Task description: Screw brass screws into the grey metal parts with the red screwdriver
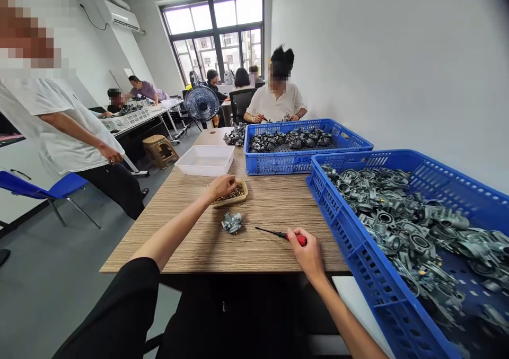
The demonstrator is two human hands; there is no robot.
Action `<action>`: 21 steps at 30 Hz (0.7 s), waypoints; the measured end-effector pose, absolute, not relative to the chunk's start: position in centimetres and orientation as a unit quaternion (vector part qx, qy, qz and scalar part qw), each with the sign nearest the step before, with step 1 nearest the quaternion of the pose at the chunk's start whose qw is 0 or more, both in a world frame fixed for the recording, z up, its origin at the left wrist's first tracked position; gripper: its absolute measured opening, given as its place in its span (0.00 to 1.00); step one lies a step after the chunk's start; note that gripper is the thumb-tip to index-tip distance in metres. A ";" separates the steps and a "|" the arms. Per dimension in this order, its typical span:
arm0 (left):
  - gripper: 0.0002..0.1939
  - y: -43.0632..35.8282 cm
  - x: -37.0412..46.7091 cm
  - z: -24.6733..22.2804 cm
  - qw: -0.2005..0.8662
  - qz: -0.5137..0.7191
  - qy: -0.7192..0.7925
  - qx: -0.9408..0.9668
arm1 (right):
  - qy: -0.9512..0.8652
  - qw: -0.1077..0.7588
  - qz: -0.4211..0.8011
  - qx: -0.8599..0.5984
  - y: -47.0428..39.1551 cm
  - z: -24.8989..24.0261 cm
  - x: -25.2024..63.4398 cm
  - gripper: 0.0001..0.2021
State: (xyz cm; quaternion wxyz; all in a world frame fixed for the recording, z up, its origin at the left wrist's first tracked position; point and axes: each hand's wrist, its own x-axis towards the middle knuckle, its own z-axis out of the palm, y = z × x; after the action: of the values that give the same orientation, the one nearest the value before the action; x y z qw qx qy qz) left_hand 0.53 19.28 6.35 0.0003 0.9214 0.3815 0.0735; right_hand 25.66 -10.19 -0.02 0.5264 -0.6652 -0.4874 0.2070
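Observation:
My left hand (pixel 222 187) is over a small tan container (pixel 246 192) of brass-coloured screws (pixel 235 193). Its fingers are bent together at the screws, and whatever they pinch is too small to make out. In my right hand (pixel 307 248) is a screwdriver (pixel 301 240) with a red and black handle, its shaft pointing left just above the table. A silver metal carburetor-like part (pixel 232 223) lies on the wooden table (pixel 191 245) between my two hands, touched by neither.
A blue crate (pixel 371 282) of metal parts stands at the right, another (pixel 278 165) behind it. A white tray (pixel 204 169) sits at the back left. Across the table a seated person (pixel 277 102) handles parts. Another person (pixel 59 128) stands at the left near a blue chair (pixel 69 184).

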 end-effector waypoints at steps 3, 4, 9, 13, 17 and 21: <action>0.17 19.4 -0.4 6.7 0.030 0.091 0.388 0.916 | -0.486 0.521 0.214 -0.668 -10.2 -0.1 25.7 0.24; 0.17 19.5 -0.7 6.8 0.041 0.092 0.390 0.915 | -0.486 0.520 0.211 -0.670 -10.2 -0.1 25.7 0.24; 0.13 19.9 -2.9 7.3 0.079 0.087 0.395 0.911 | -0.475 0.518 0.214 -0.678 -10.2 -0.2 25.8 0.25; 0.11 20.3 -4.2 7.7 0.100 0.071 0.399 0.909 | -0.477 0.513 0.216 -0.680 -10.2 -0.2 25.8 0.26; 0.10 20.5 -4.8 7.5 0.112 0.052 0.399 0.909 | -0.475 0.511 0.215 -0.683 -10.2 -0.3 25.9 0.26; 0.10 20.4 -4.9 7.3 0.115 0.041 0.398 0.909 | -0.473 0.508 0.216 -0.687 -10.2 -0.4 26.0 0.26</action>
State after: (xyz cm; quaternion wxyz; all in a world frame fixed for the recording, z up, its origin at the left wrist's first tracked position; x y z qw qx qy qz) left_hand -4.94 20.43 7.27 0.1147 0.9091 0.3984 0.0407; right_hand 25.96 -10.20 -0.40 0.5075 -0.6866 -0.4735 0.2165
